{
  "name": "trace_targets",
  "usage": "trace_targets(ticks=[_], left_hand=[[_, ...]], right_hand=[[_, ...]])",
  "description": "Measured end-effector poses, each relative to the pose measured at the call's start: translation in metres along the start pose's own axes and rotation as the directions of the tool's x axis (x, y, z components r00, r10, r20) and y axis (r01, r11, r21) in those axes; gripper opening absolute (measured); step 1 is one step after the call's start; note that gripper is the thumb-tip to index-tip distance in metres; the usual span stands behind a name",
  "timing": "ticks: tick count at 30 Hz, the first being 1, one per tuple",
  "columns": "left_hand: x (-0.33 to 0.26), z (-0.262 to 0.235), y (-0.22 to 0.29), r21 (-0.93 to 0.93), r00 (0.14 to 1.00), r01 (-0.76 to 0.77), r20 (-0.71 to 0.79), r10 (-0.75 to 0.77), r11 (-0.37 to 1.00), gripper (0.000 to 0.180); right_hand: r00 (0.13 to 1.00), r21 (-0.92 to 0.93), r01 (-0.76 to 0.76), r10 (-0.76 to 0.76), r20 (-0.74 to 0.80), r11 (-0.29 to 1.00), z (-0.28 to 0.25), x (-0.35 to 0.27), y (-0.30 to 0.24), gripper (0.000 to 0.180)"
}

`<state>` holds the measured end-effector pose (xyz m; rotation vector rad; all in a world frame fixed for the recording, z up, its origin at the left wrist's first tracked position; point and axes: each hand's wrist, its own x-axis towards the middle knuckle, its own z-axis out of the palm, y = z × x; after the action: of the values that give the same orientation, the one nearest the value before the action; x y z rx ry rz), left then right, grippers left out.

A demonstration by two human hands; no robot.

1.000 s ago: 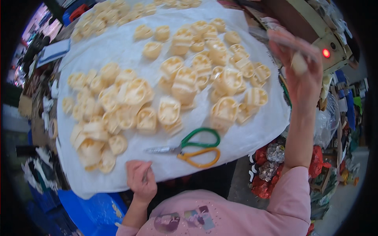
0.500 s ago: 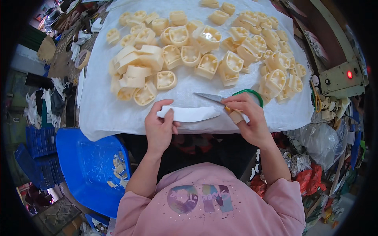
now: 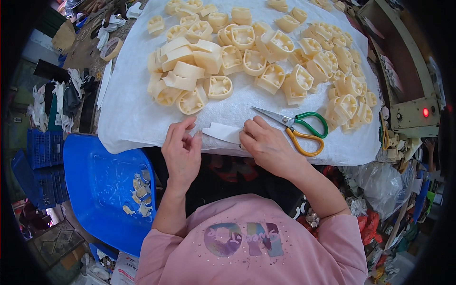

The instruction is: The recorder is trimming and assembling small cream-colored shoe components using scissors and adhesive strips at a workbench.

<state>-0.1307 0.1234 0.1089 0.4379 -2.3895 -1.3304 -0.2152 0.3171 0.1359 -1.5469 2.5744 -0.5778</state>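
The cloth-covered worktop (image 3: 124, 124) spreads widest, with a blue tub (image 3: 95, 164) below its left side. Cream hollow pieces (image 3: 230, 59) lie heaped over the cloth, and scissors (image 3: 288, 124) (one handle green, one yellow) rest beside the right hand (image 3: 268, 147). That hand's fingers are bent, apparently pinching the right end of a white strip (image 3: 221, 131) at the worktop's near edge. The left hand (image 3: 182, 154) has loosely curled fingers just beside the other end — contact I cannot tell. The step looks like positioning the strip; it calls for a steady two-ended hold.
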Motion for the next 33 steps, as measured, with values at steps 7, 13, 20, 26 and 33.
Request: trace_targets(ticks=[7,13,20,26,33], left_hand=[[-0.02,-0.008,-0.02,-0.155,1.0,0.005,-0.02,-0.008,0.988,0.018],[-0.022,-0.002,-0.017,-0.158,0.998,-0.052,0.012,0.055,0.986,0.014],[-0.022,0.002,-0.01,-0.142,0.992,-0.12,0.033,0.126,0.983,0.01],[-0.024,0.008,-0.006,-0.121,0.977,-0.208,0.02,0.212,0.971,0.011],[-0.025,0.009,-0.009,-0.12,0.974,-0.223,0.016,0.227,0.967,0.011]], right_hand=[[0.999,0.025,0.041,-0.042,0.031,0.999,-0.002,0.003,0.007,0.007],[0.995,-0.051,0.071,-0.067,0.069,0.996,-0.003,0.004,-0.001,0.009],[0.995,0.002,0.074,-0.074,0.061,0.997,-0.005,0.004,0.009,0.012],[0.994,-0.027,0.043,-0.04,0.102,0.999,-0.005,0.005,0.003,0.011],[0.99,0.067,0.026,-0.035,0.134,0.997,-0.008,0.008,0.013,0.009]])
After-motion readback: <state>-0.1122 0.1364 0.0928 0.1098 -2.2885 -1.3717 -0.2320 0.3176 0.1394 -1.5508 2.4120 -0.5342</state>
